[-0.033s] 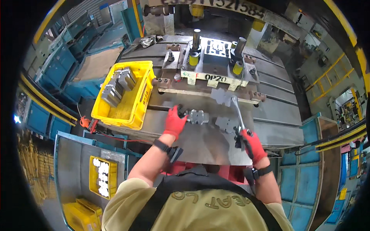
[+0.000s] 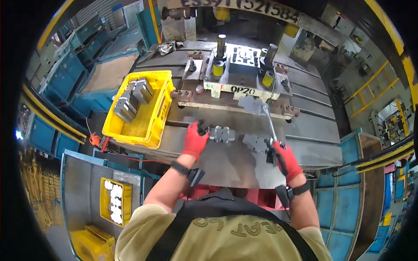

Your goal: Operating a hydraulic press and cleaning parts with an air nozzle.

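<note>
- Lying on the bench [image 2: 224,167], a formed metal part [image 2: 222,134] is seen beside the left hand [image 2: 196,140].
- Whether anything is held in the left hand's grip cannot be told.
- A long metal tool [image 2: 271,124] is clasped in the right hand [image 2: 285,159], its far end placed by a flat metal piece [image 2: 251,105].

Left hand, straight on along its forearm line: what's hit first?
Probably the pale bar in front of the die, past bare table. The shaped metal part sits just right of the left hand's line. Height is unclear in one view; it might pass above.
</note>
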